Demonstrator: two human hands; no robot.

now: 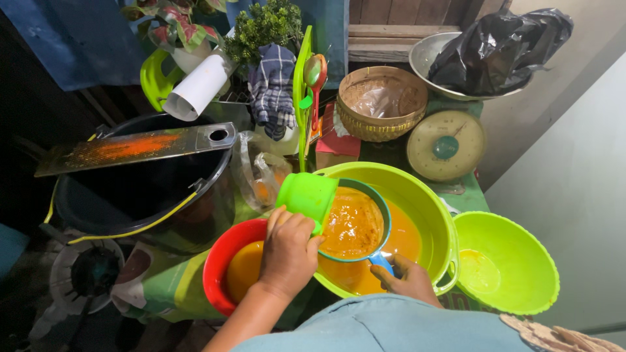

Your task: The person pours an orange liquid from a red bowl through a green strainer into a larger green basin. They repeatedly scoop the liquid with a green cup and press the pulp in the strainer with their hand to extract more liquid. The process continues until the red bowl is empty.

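From the head camera, your left hand (287,251) wraps closed around a glossy green plastic cup (308,195), tilted over a round blue-rimmed strainer (355,221) filled with pulpy orange liquid. Your right hand (407,280) pinches the strainer's blue handle above the large green basin (430,208). The red bowl (218,261) is partly hidden by your arm.

Green-clothed table (471,195) under large green basin (430,208), red bowl (218,264), small green basin (521,261), scale (447,145), woven basket (381,104).
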